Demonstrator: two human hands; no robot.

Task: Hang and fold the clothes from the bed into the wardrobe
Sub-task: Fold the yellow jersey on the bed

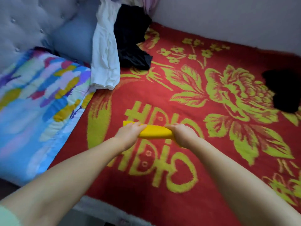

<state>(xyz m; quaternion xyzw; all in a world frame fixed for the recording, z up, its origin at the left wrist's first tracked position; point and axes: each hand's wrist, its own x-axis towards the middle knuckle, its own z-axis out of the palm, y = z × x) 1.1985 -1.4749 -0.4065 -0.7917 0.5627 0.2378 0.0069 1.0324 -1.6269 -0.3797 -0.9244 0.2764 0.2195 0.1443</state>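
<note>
While both of your hands close around a folded yellow garment (155,131) on the red and yellow-green blanket (187,190), the rest of the laundry waits at the head of the bed. Your left hand (130,132) grips the bundle near its left end and your right hand (182,133) clamps the right end, fingers curled over the top edge. The yellow piece sits low on the blanket, near the middle of the bed, and whether it rests on the fabric or is just lifted you cannot tell.

The risk here is the fold itself. If you lift with uneven pull, the compact roll is likely to sag in the middle or spring open, and the left tip, which pokes out past your fingers, could flop loose first. A tug outward with both hands would stretch the bundle flat again.

A white garment (105,59) and a black garment (130,38) lie heaped against the padded headboard (24,25), beside a multicoloured quilt (37,101), and another dark item (283,90) lies well apart at the right edge.
</note>
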